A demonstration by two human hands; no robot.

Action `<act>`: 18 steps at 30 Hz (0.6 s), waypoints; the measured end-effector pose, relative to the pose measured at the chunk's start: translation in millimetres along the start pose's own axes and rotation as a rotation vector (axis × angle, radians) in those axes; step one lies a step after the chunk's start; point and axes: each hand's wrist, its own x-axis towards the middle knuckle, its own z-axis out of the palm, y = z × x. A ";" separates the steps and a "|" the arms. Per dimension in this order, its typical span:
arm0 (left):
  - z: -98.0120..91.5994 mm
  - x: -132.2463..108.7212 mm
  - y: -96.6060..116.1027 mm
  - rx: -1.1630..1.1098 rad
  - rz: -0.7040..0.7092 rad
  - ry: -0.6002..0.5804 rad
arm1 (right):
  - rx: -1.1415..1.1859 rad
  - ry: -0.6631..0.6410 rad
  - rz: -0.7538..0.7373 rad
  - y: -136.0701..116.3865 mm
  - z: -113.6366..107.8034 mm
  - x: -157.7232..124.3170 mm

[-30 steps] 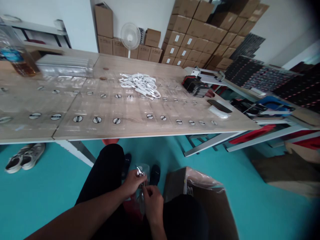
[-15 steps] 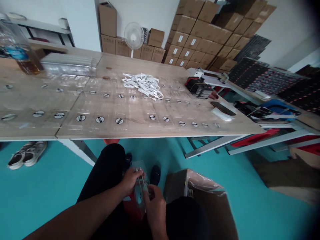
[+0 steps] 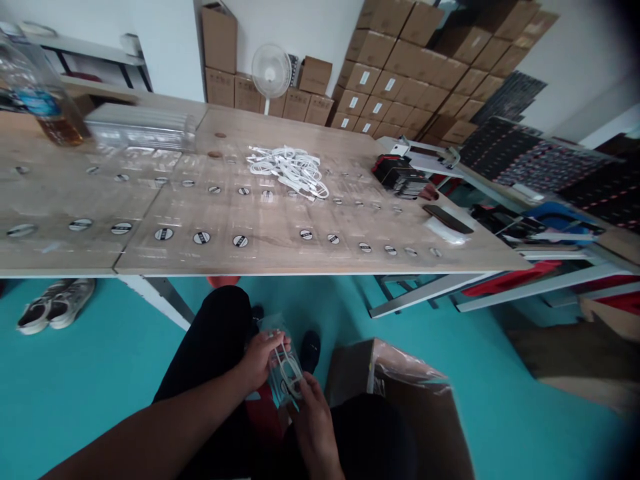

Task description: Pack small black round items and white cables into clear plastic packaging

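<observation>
Between my hands, low over my lap, is a looped white cable (image 3: 289, 371). My left hand (image 3: 263, 357) pinches its upper end, fingers closed. My right hand (image 3: 316, 405) is closed on the lower end of the loop. Behind the cable lies a clear plastic package (image 3: 274, 325), partly hidden by my hands; whether a hand touches it I cannot tell. A red object (image 3: 264, 417) shows just below, mostly covered. On the table (image 3: 320, 260) sits a pile of white cables (image 3: 290, 170) among rows of clear packages with round black-and-white labels (image 3: 201, 238).
A lined cardboard box (image 3: 350, 373) stands open by my right knee. On the table are stacked clear trays (image 3: 140, 127), a bottle (image 3: 50, 113) and dark boxes (image 3: 400, 177). A fan (image 3: 271, 70) and stacked cartons (image 3: 390, 83) stand behind. Shoes (image 3: 57, 307) lie at left.
The cable between my hands has spread into a wider, more visible loop. My right hand has turned slightly and moved a little right and down; my left hand stays nearly in place.
</observation>
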 end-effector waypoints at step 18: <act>5.1 -4.9 6.3 0.004 -0.041 0.039 | -0.570 0.093 -0.334 11.0 1.6 9.0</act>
